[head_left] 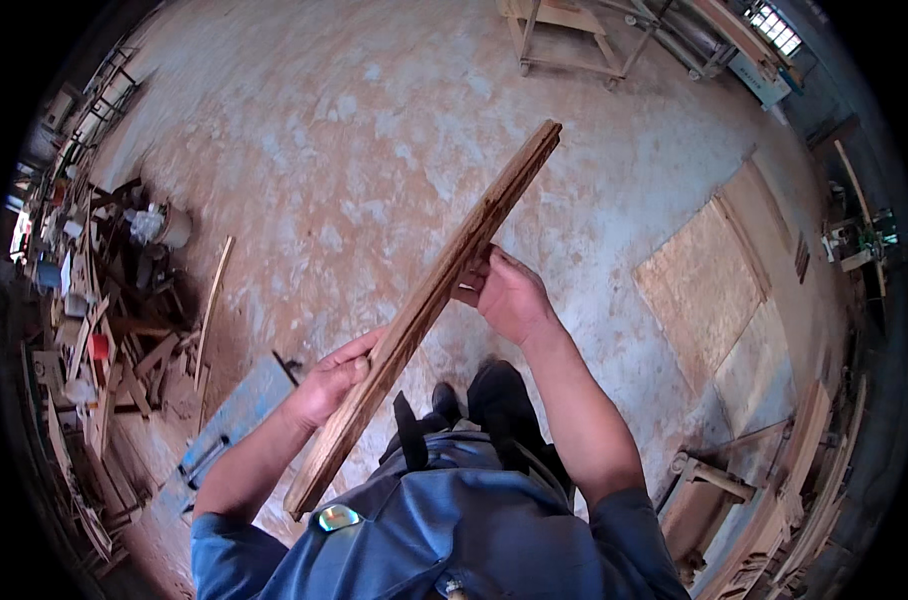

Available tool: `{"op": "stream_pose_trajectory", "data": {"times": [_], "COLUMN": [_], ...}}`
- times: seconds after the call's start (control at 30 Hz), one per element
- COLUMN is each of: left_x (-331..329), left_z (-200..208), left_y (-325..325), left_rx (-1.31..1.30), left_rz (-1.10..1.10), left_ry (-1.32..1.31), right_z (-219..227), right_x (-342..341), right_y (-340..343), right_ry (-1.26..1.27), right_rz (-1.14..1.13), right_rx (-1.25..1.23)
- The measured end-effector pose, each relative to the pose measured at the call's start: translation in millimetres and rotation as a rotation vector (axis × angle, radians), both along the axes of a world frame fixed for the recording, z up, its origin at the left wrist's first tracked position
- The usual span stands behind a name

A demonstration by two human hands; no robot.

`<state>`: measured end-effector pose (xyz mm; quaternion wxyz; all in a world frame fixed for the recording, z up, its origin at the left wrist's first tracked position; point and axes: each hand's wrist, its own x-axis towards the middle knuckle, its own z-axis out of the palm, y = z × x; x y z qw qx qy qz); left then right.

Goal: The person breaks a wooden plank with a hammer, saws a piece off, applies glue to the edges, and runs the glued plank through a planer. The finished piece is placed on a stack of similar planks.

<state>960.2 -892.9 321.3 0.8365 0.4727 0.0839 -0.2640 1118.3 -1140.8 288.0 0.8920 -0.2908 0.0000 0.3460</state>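
A long brown wooden strip (424, 292) with a grooved edge slants across the middle, its far end up to the right and its near end by my blue shirt. My left hand (332, 383) grips it toward the near end, thumb on top. Farther along, my right hand (509, 293) holds the strip from its right side, with some fingers hidden behind the wood. The strip is held up above the floor in front of me.
Scrap wood (124, 350) is heaped at the left beside a white bucket (174, 227). A blue-grey metal surface (229, 425) sits near my left arm. Wooden panels (704, 280) lie on the floor at right. A wheeled frame (569, 65) stands far off; planks (794, 480) are stacked at lower right.
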Motion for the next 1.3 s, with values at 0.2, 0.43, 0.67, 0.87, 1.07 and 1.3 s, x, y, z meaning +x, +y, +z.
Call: {"op": "stream_pose_trajectory", "data": {"times": [0.2, 0.43, 0.67, 0.87, 1.07, 1.3], "left_x": [162, 312, 458, 622, 773, 944], "left_z": [-1, 7, -21, -23, -20, -12], "left_y": [34, 93, 174, 232, 308, 366], "left_rx": [0.216, 0.254, -0.126, -0.07, 0.011, 0.408], "left_rz": [-0.075, 0.026, 0.181, 0.043, -0.222, -0.329], "left_ry": [-0.077, 0.075, 0.247, 0.224, 0.101, 0.043], "right_z": [-27, -16, -2, -12, -3, -12], "right_x": [168, 349, 518, 657, 786, 955], "right_y": [36, 108, 188, 236, 286, 344], "right_ry": [-0.014, -0.052, -0.014, -0.01, -0.009, -0.058], "right_rz": [0.022, 0.182, 0.221, 0.121, -0.022, -0.143], "right_rx": [0.037, 0.071, 0.03, -0.094, -0.193, -0.319]}}
